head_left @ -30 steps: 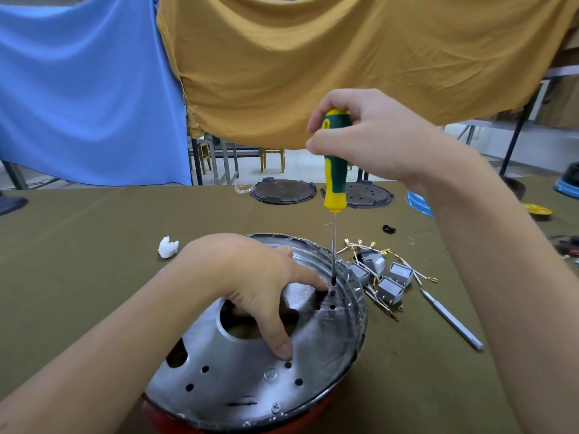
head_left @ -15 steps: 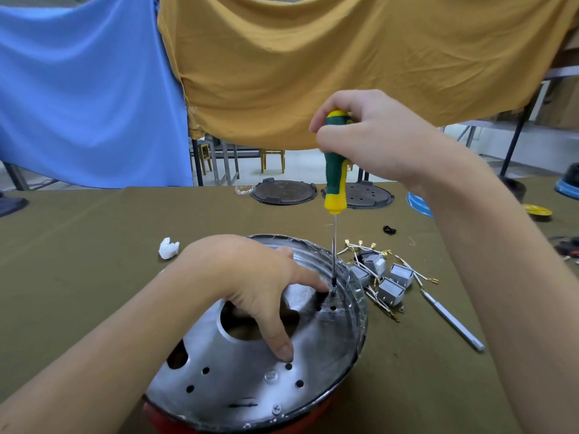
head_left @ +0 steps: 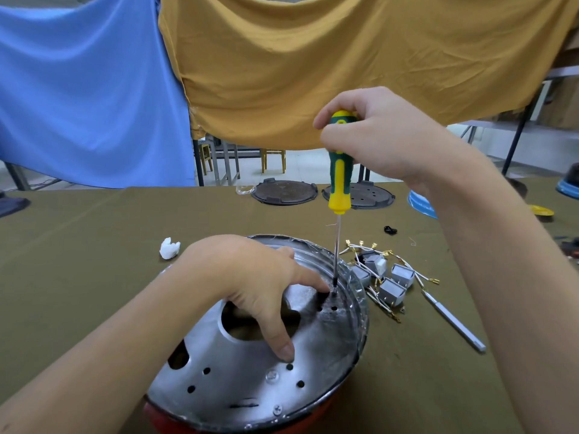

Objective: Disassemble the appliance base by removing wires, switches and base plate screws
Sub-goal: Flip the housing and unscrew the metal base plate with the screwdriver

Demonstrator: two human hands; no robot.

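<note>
No shift since prior: R hand (head_left: 379, 136) round 1 screwdriver (head_left: 339, 180), L hand (head_left: 250, 277) flat on base plate (head_left: 244, 368).

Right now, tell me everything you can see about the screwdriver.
The screwdriver has a green and yellow handle that looks like plastic or rubber, and a thin bare metal shaft. It stands nearly upright, with its tip down in the far right part of the silver metal plate, by some small holes. The right hand grips the top of the handle. The left hand rests on the plate, one finger reaching toward the tip.
</note>
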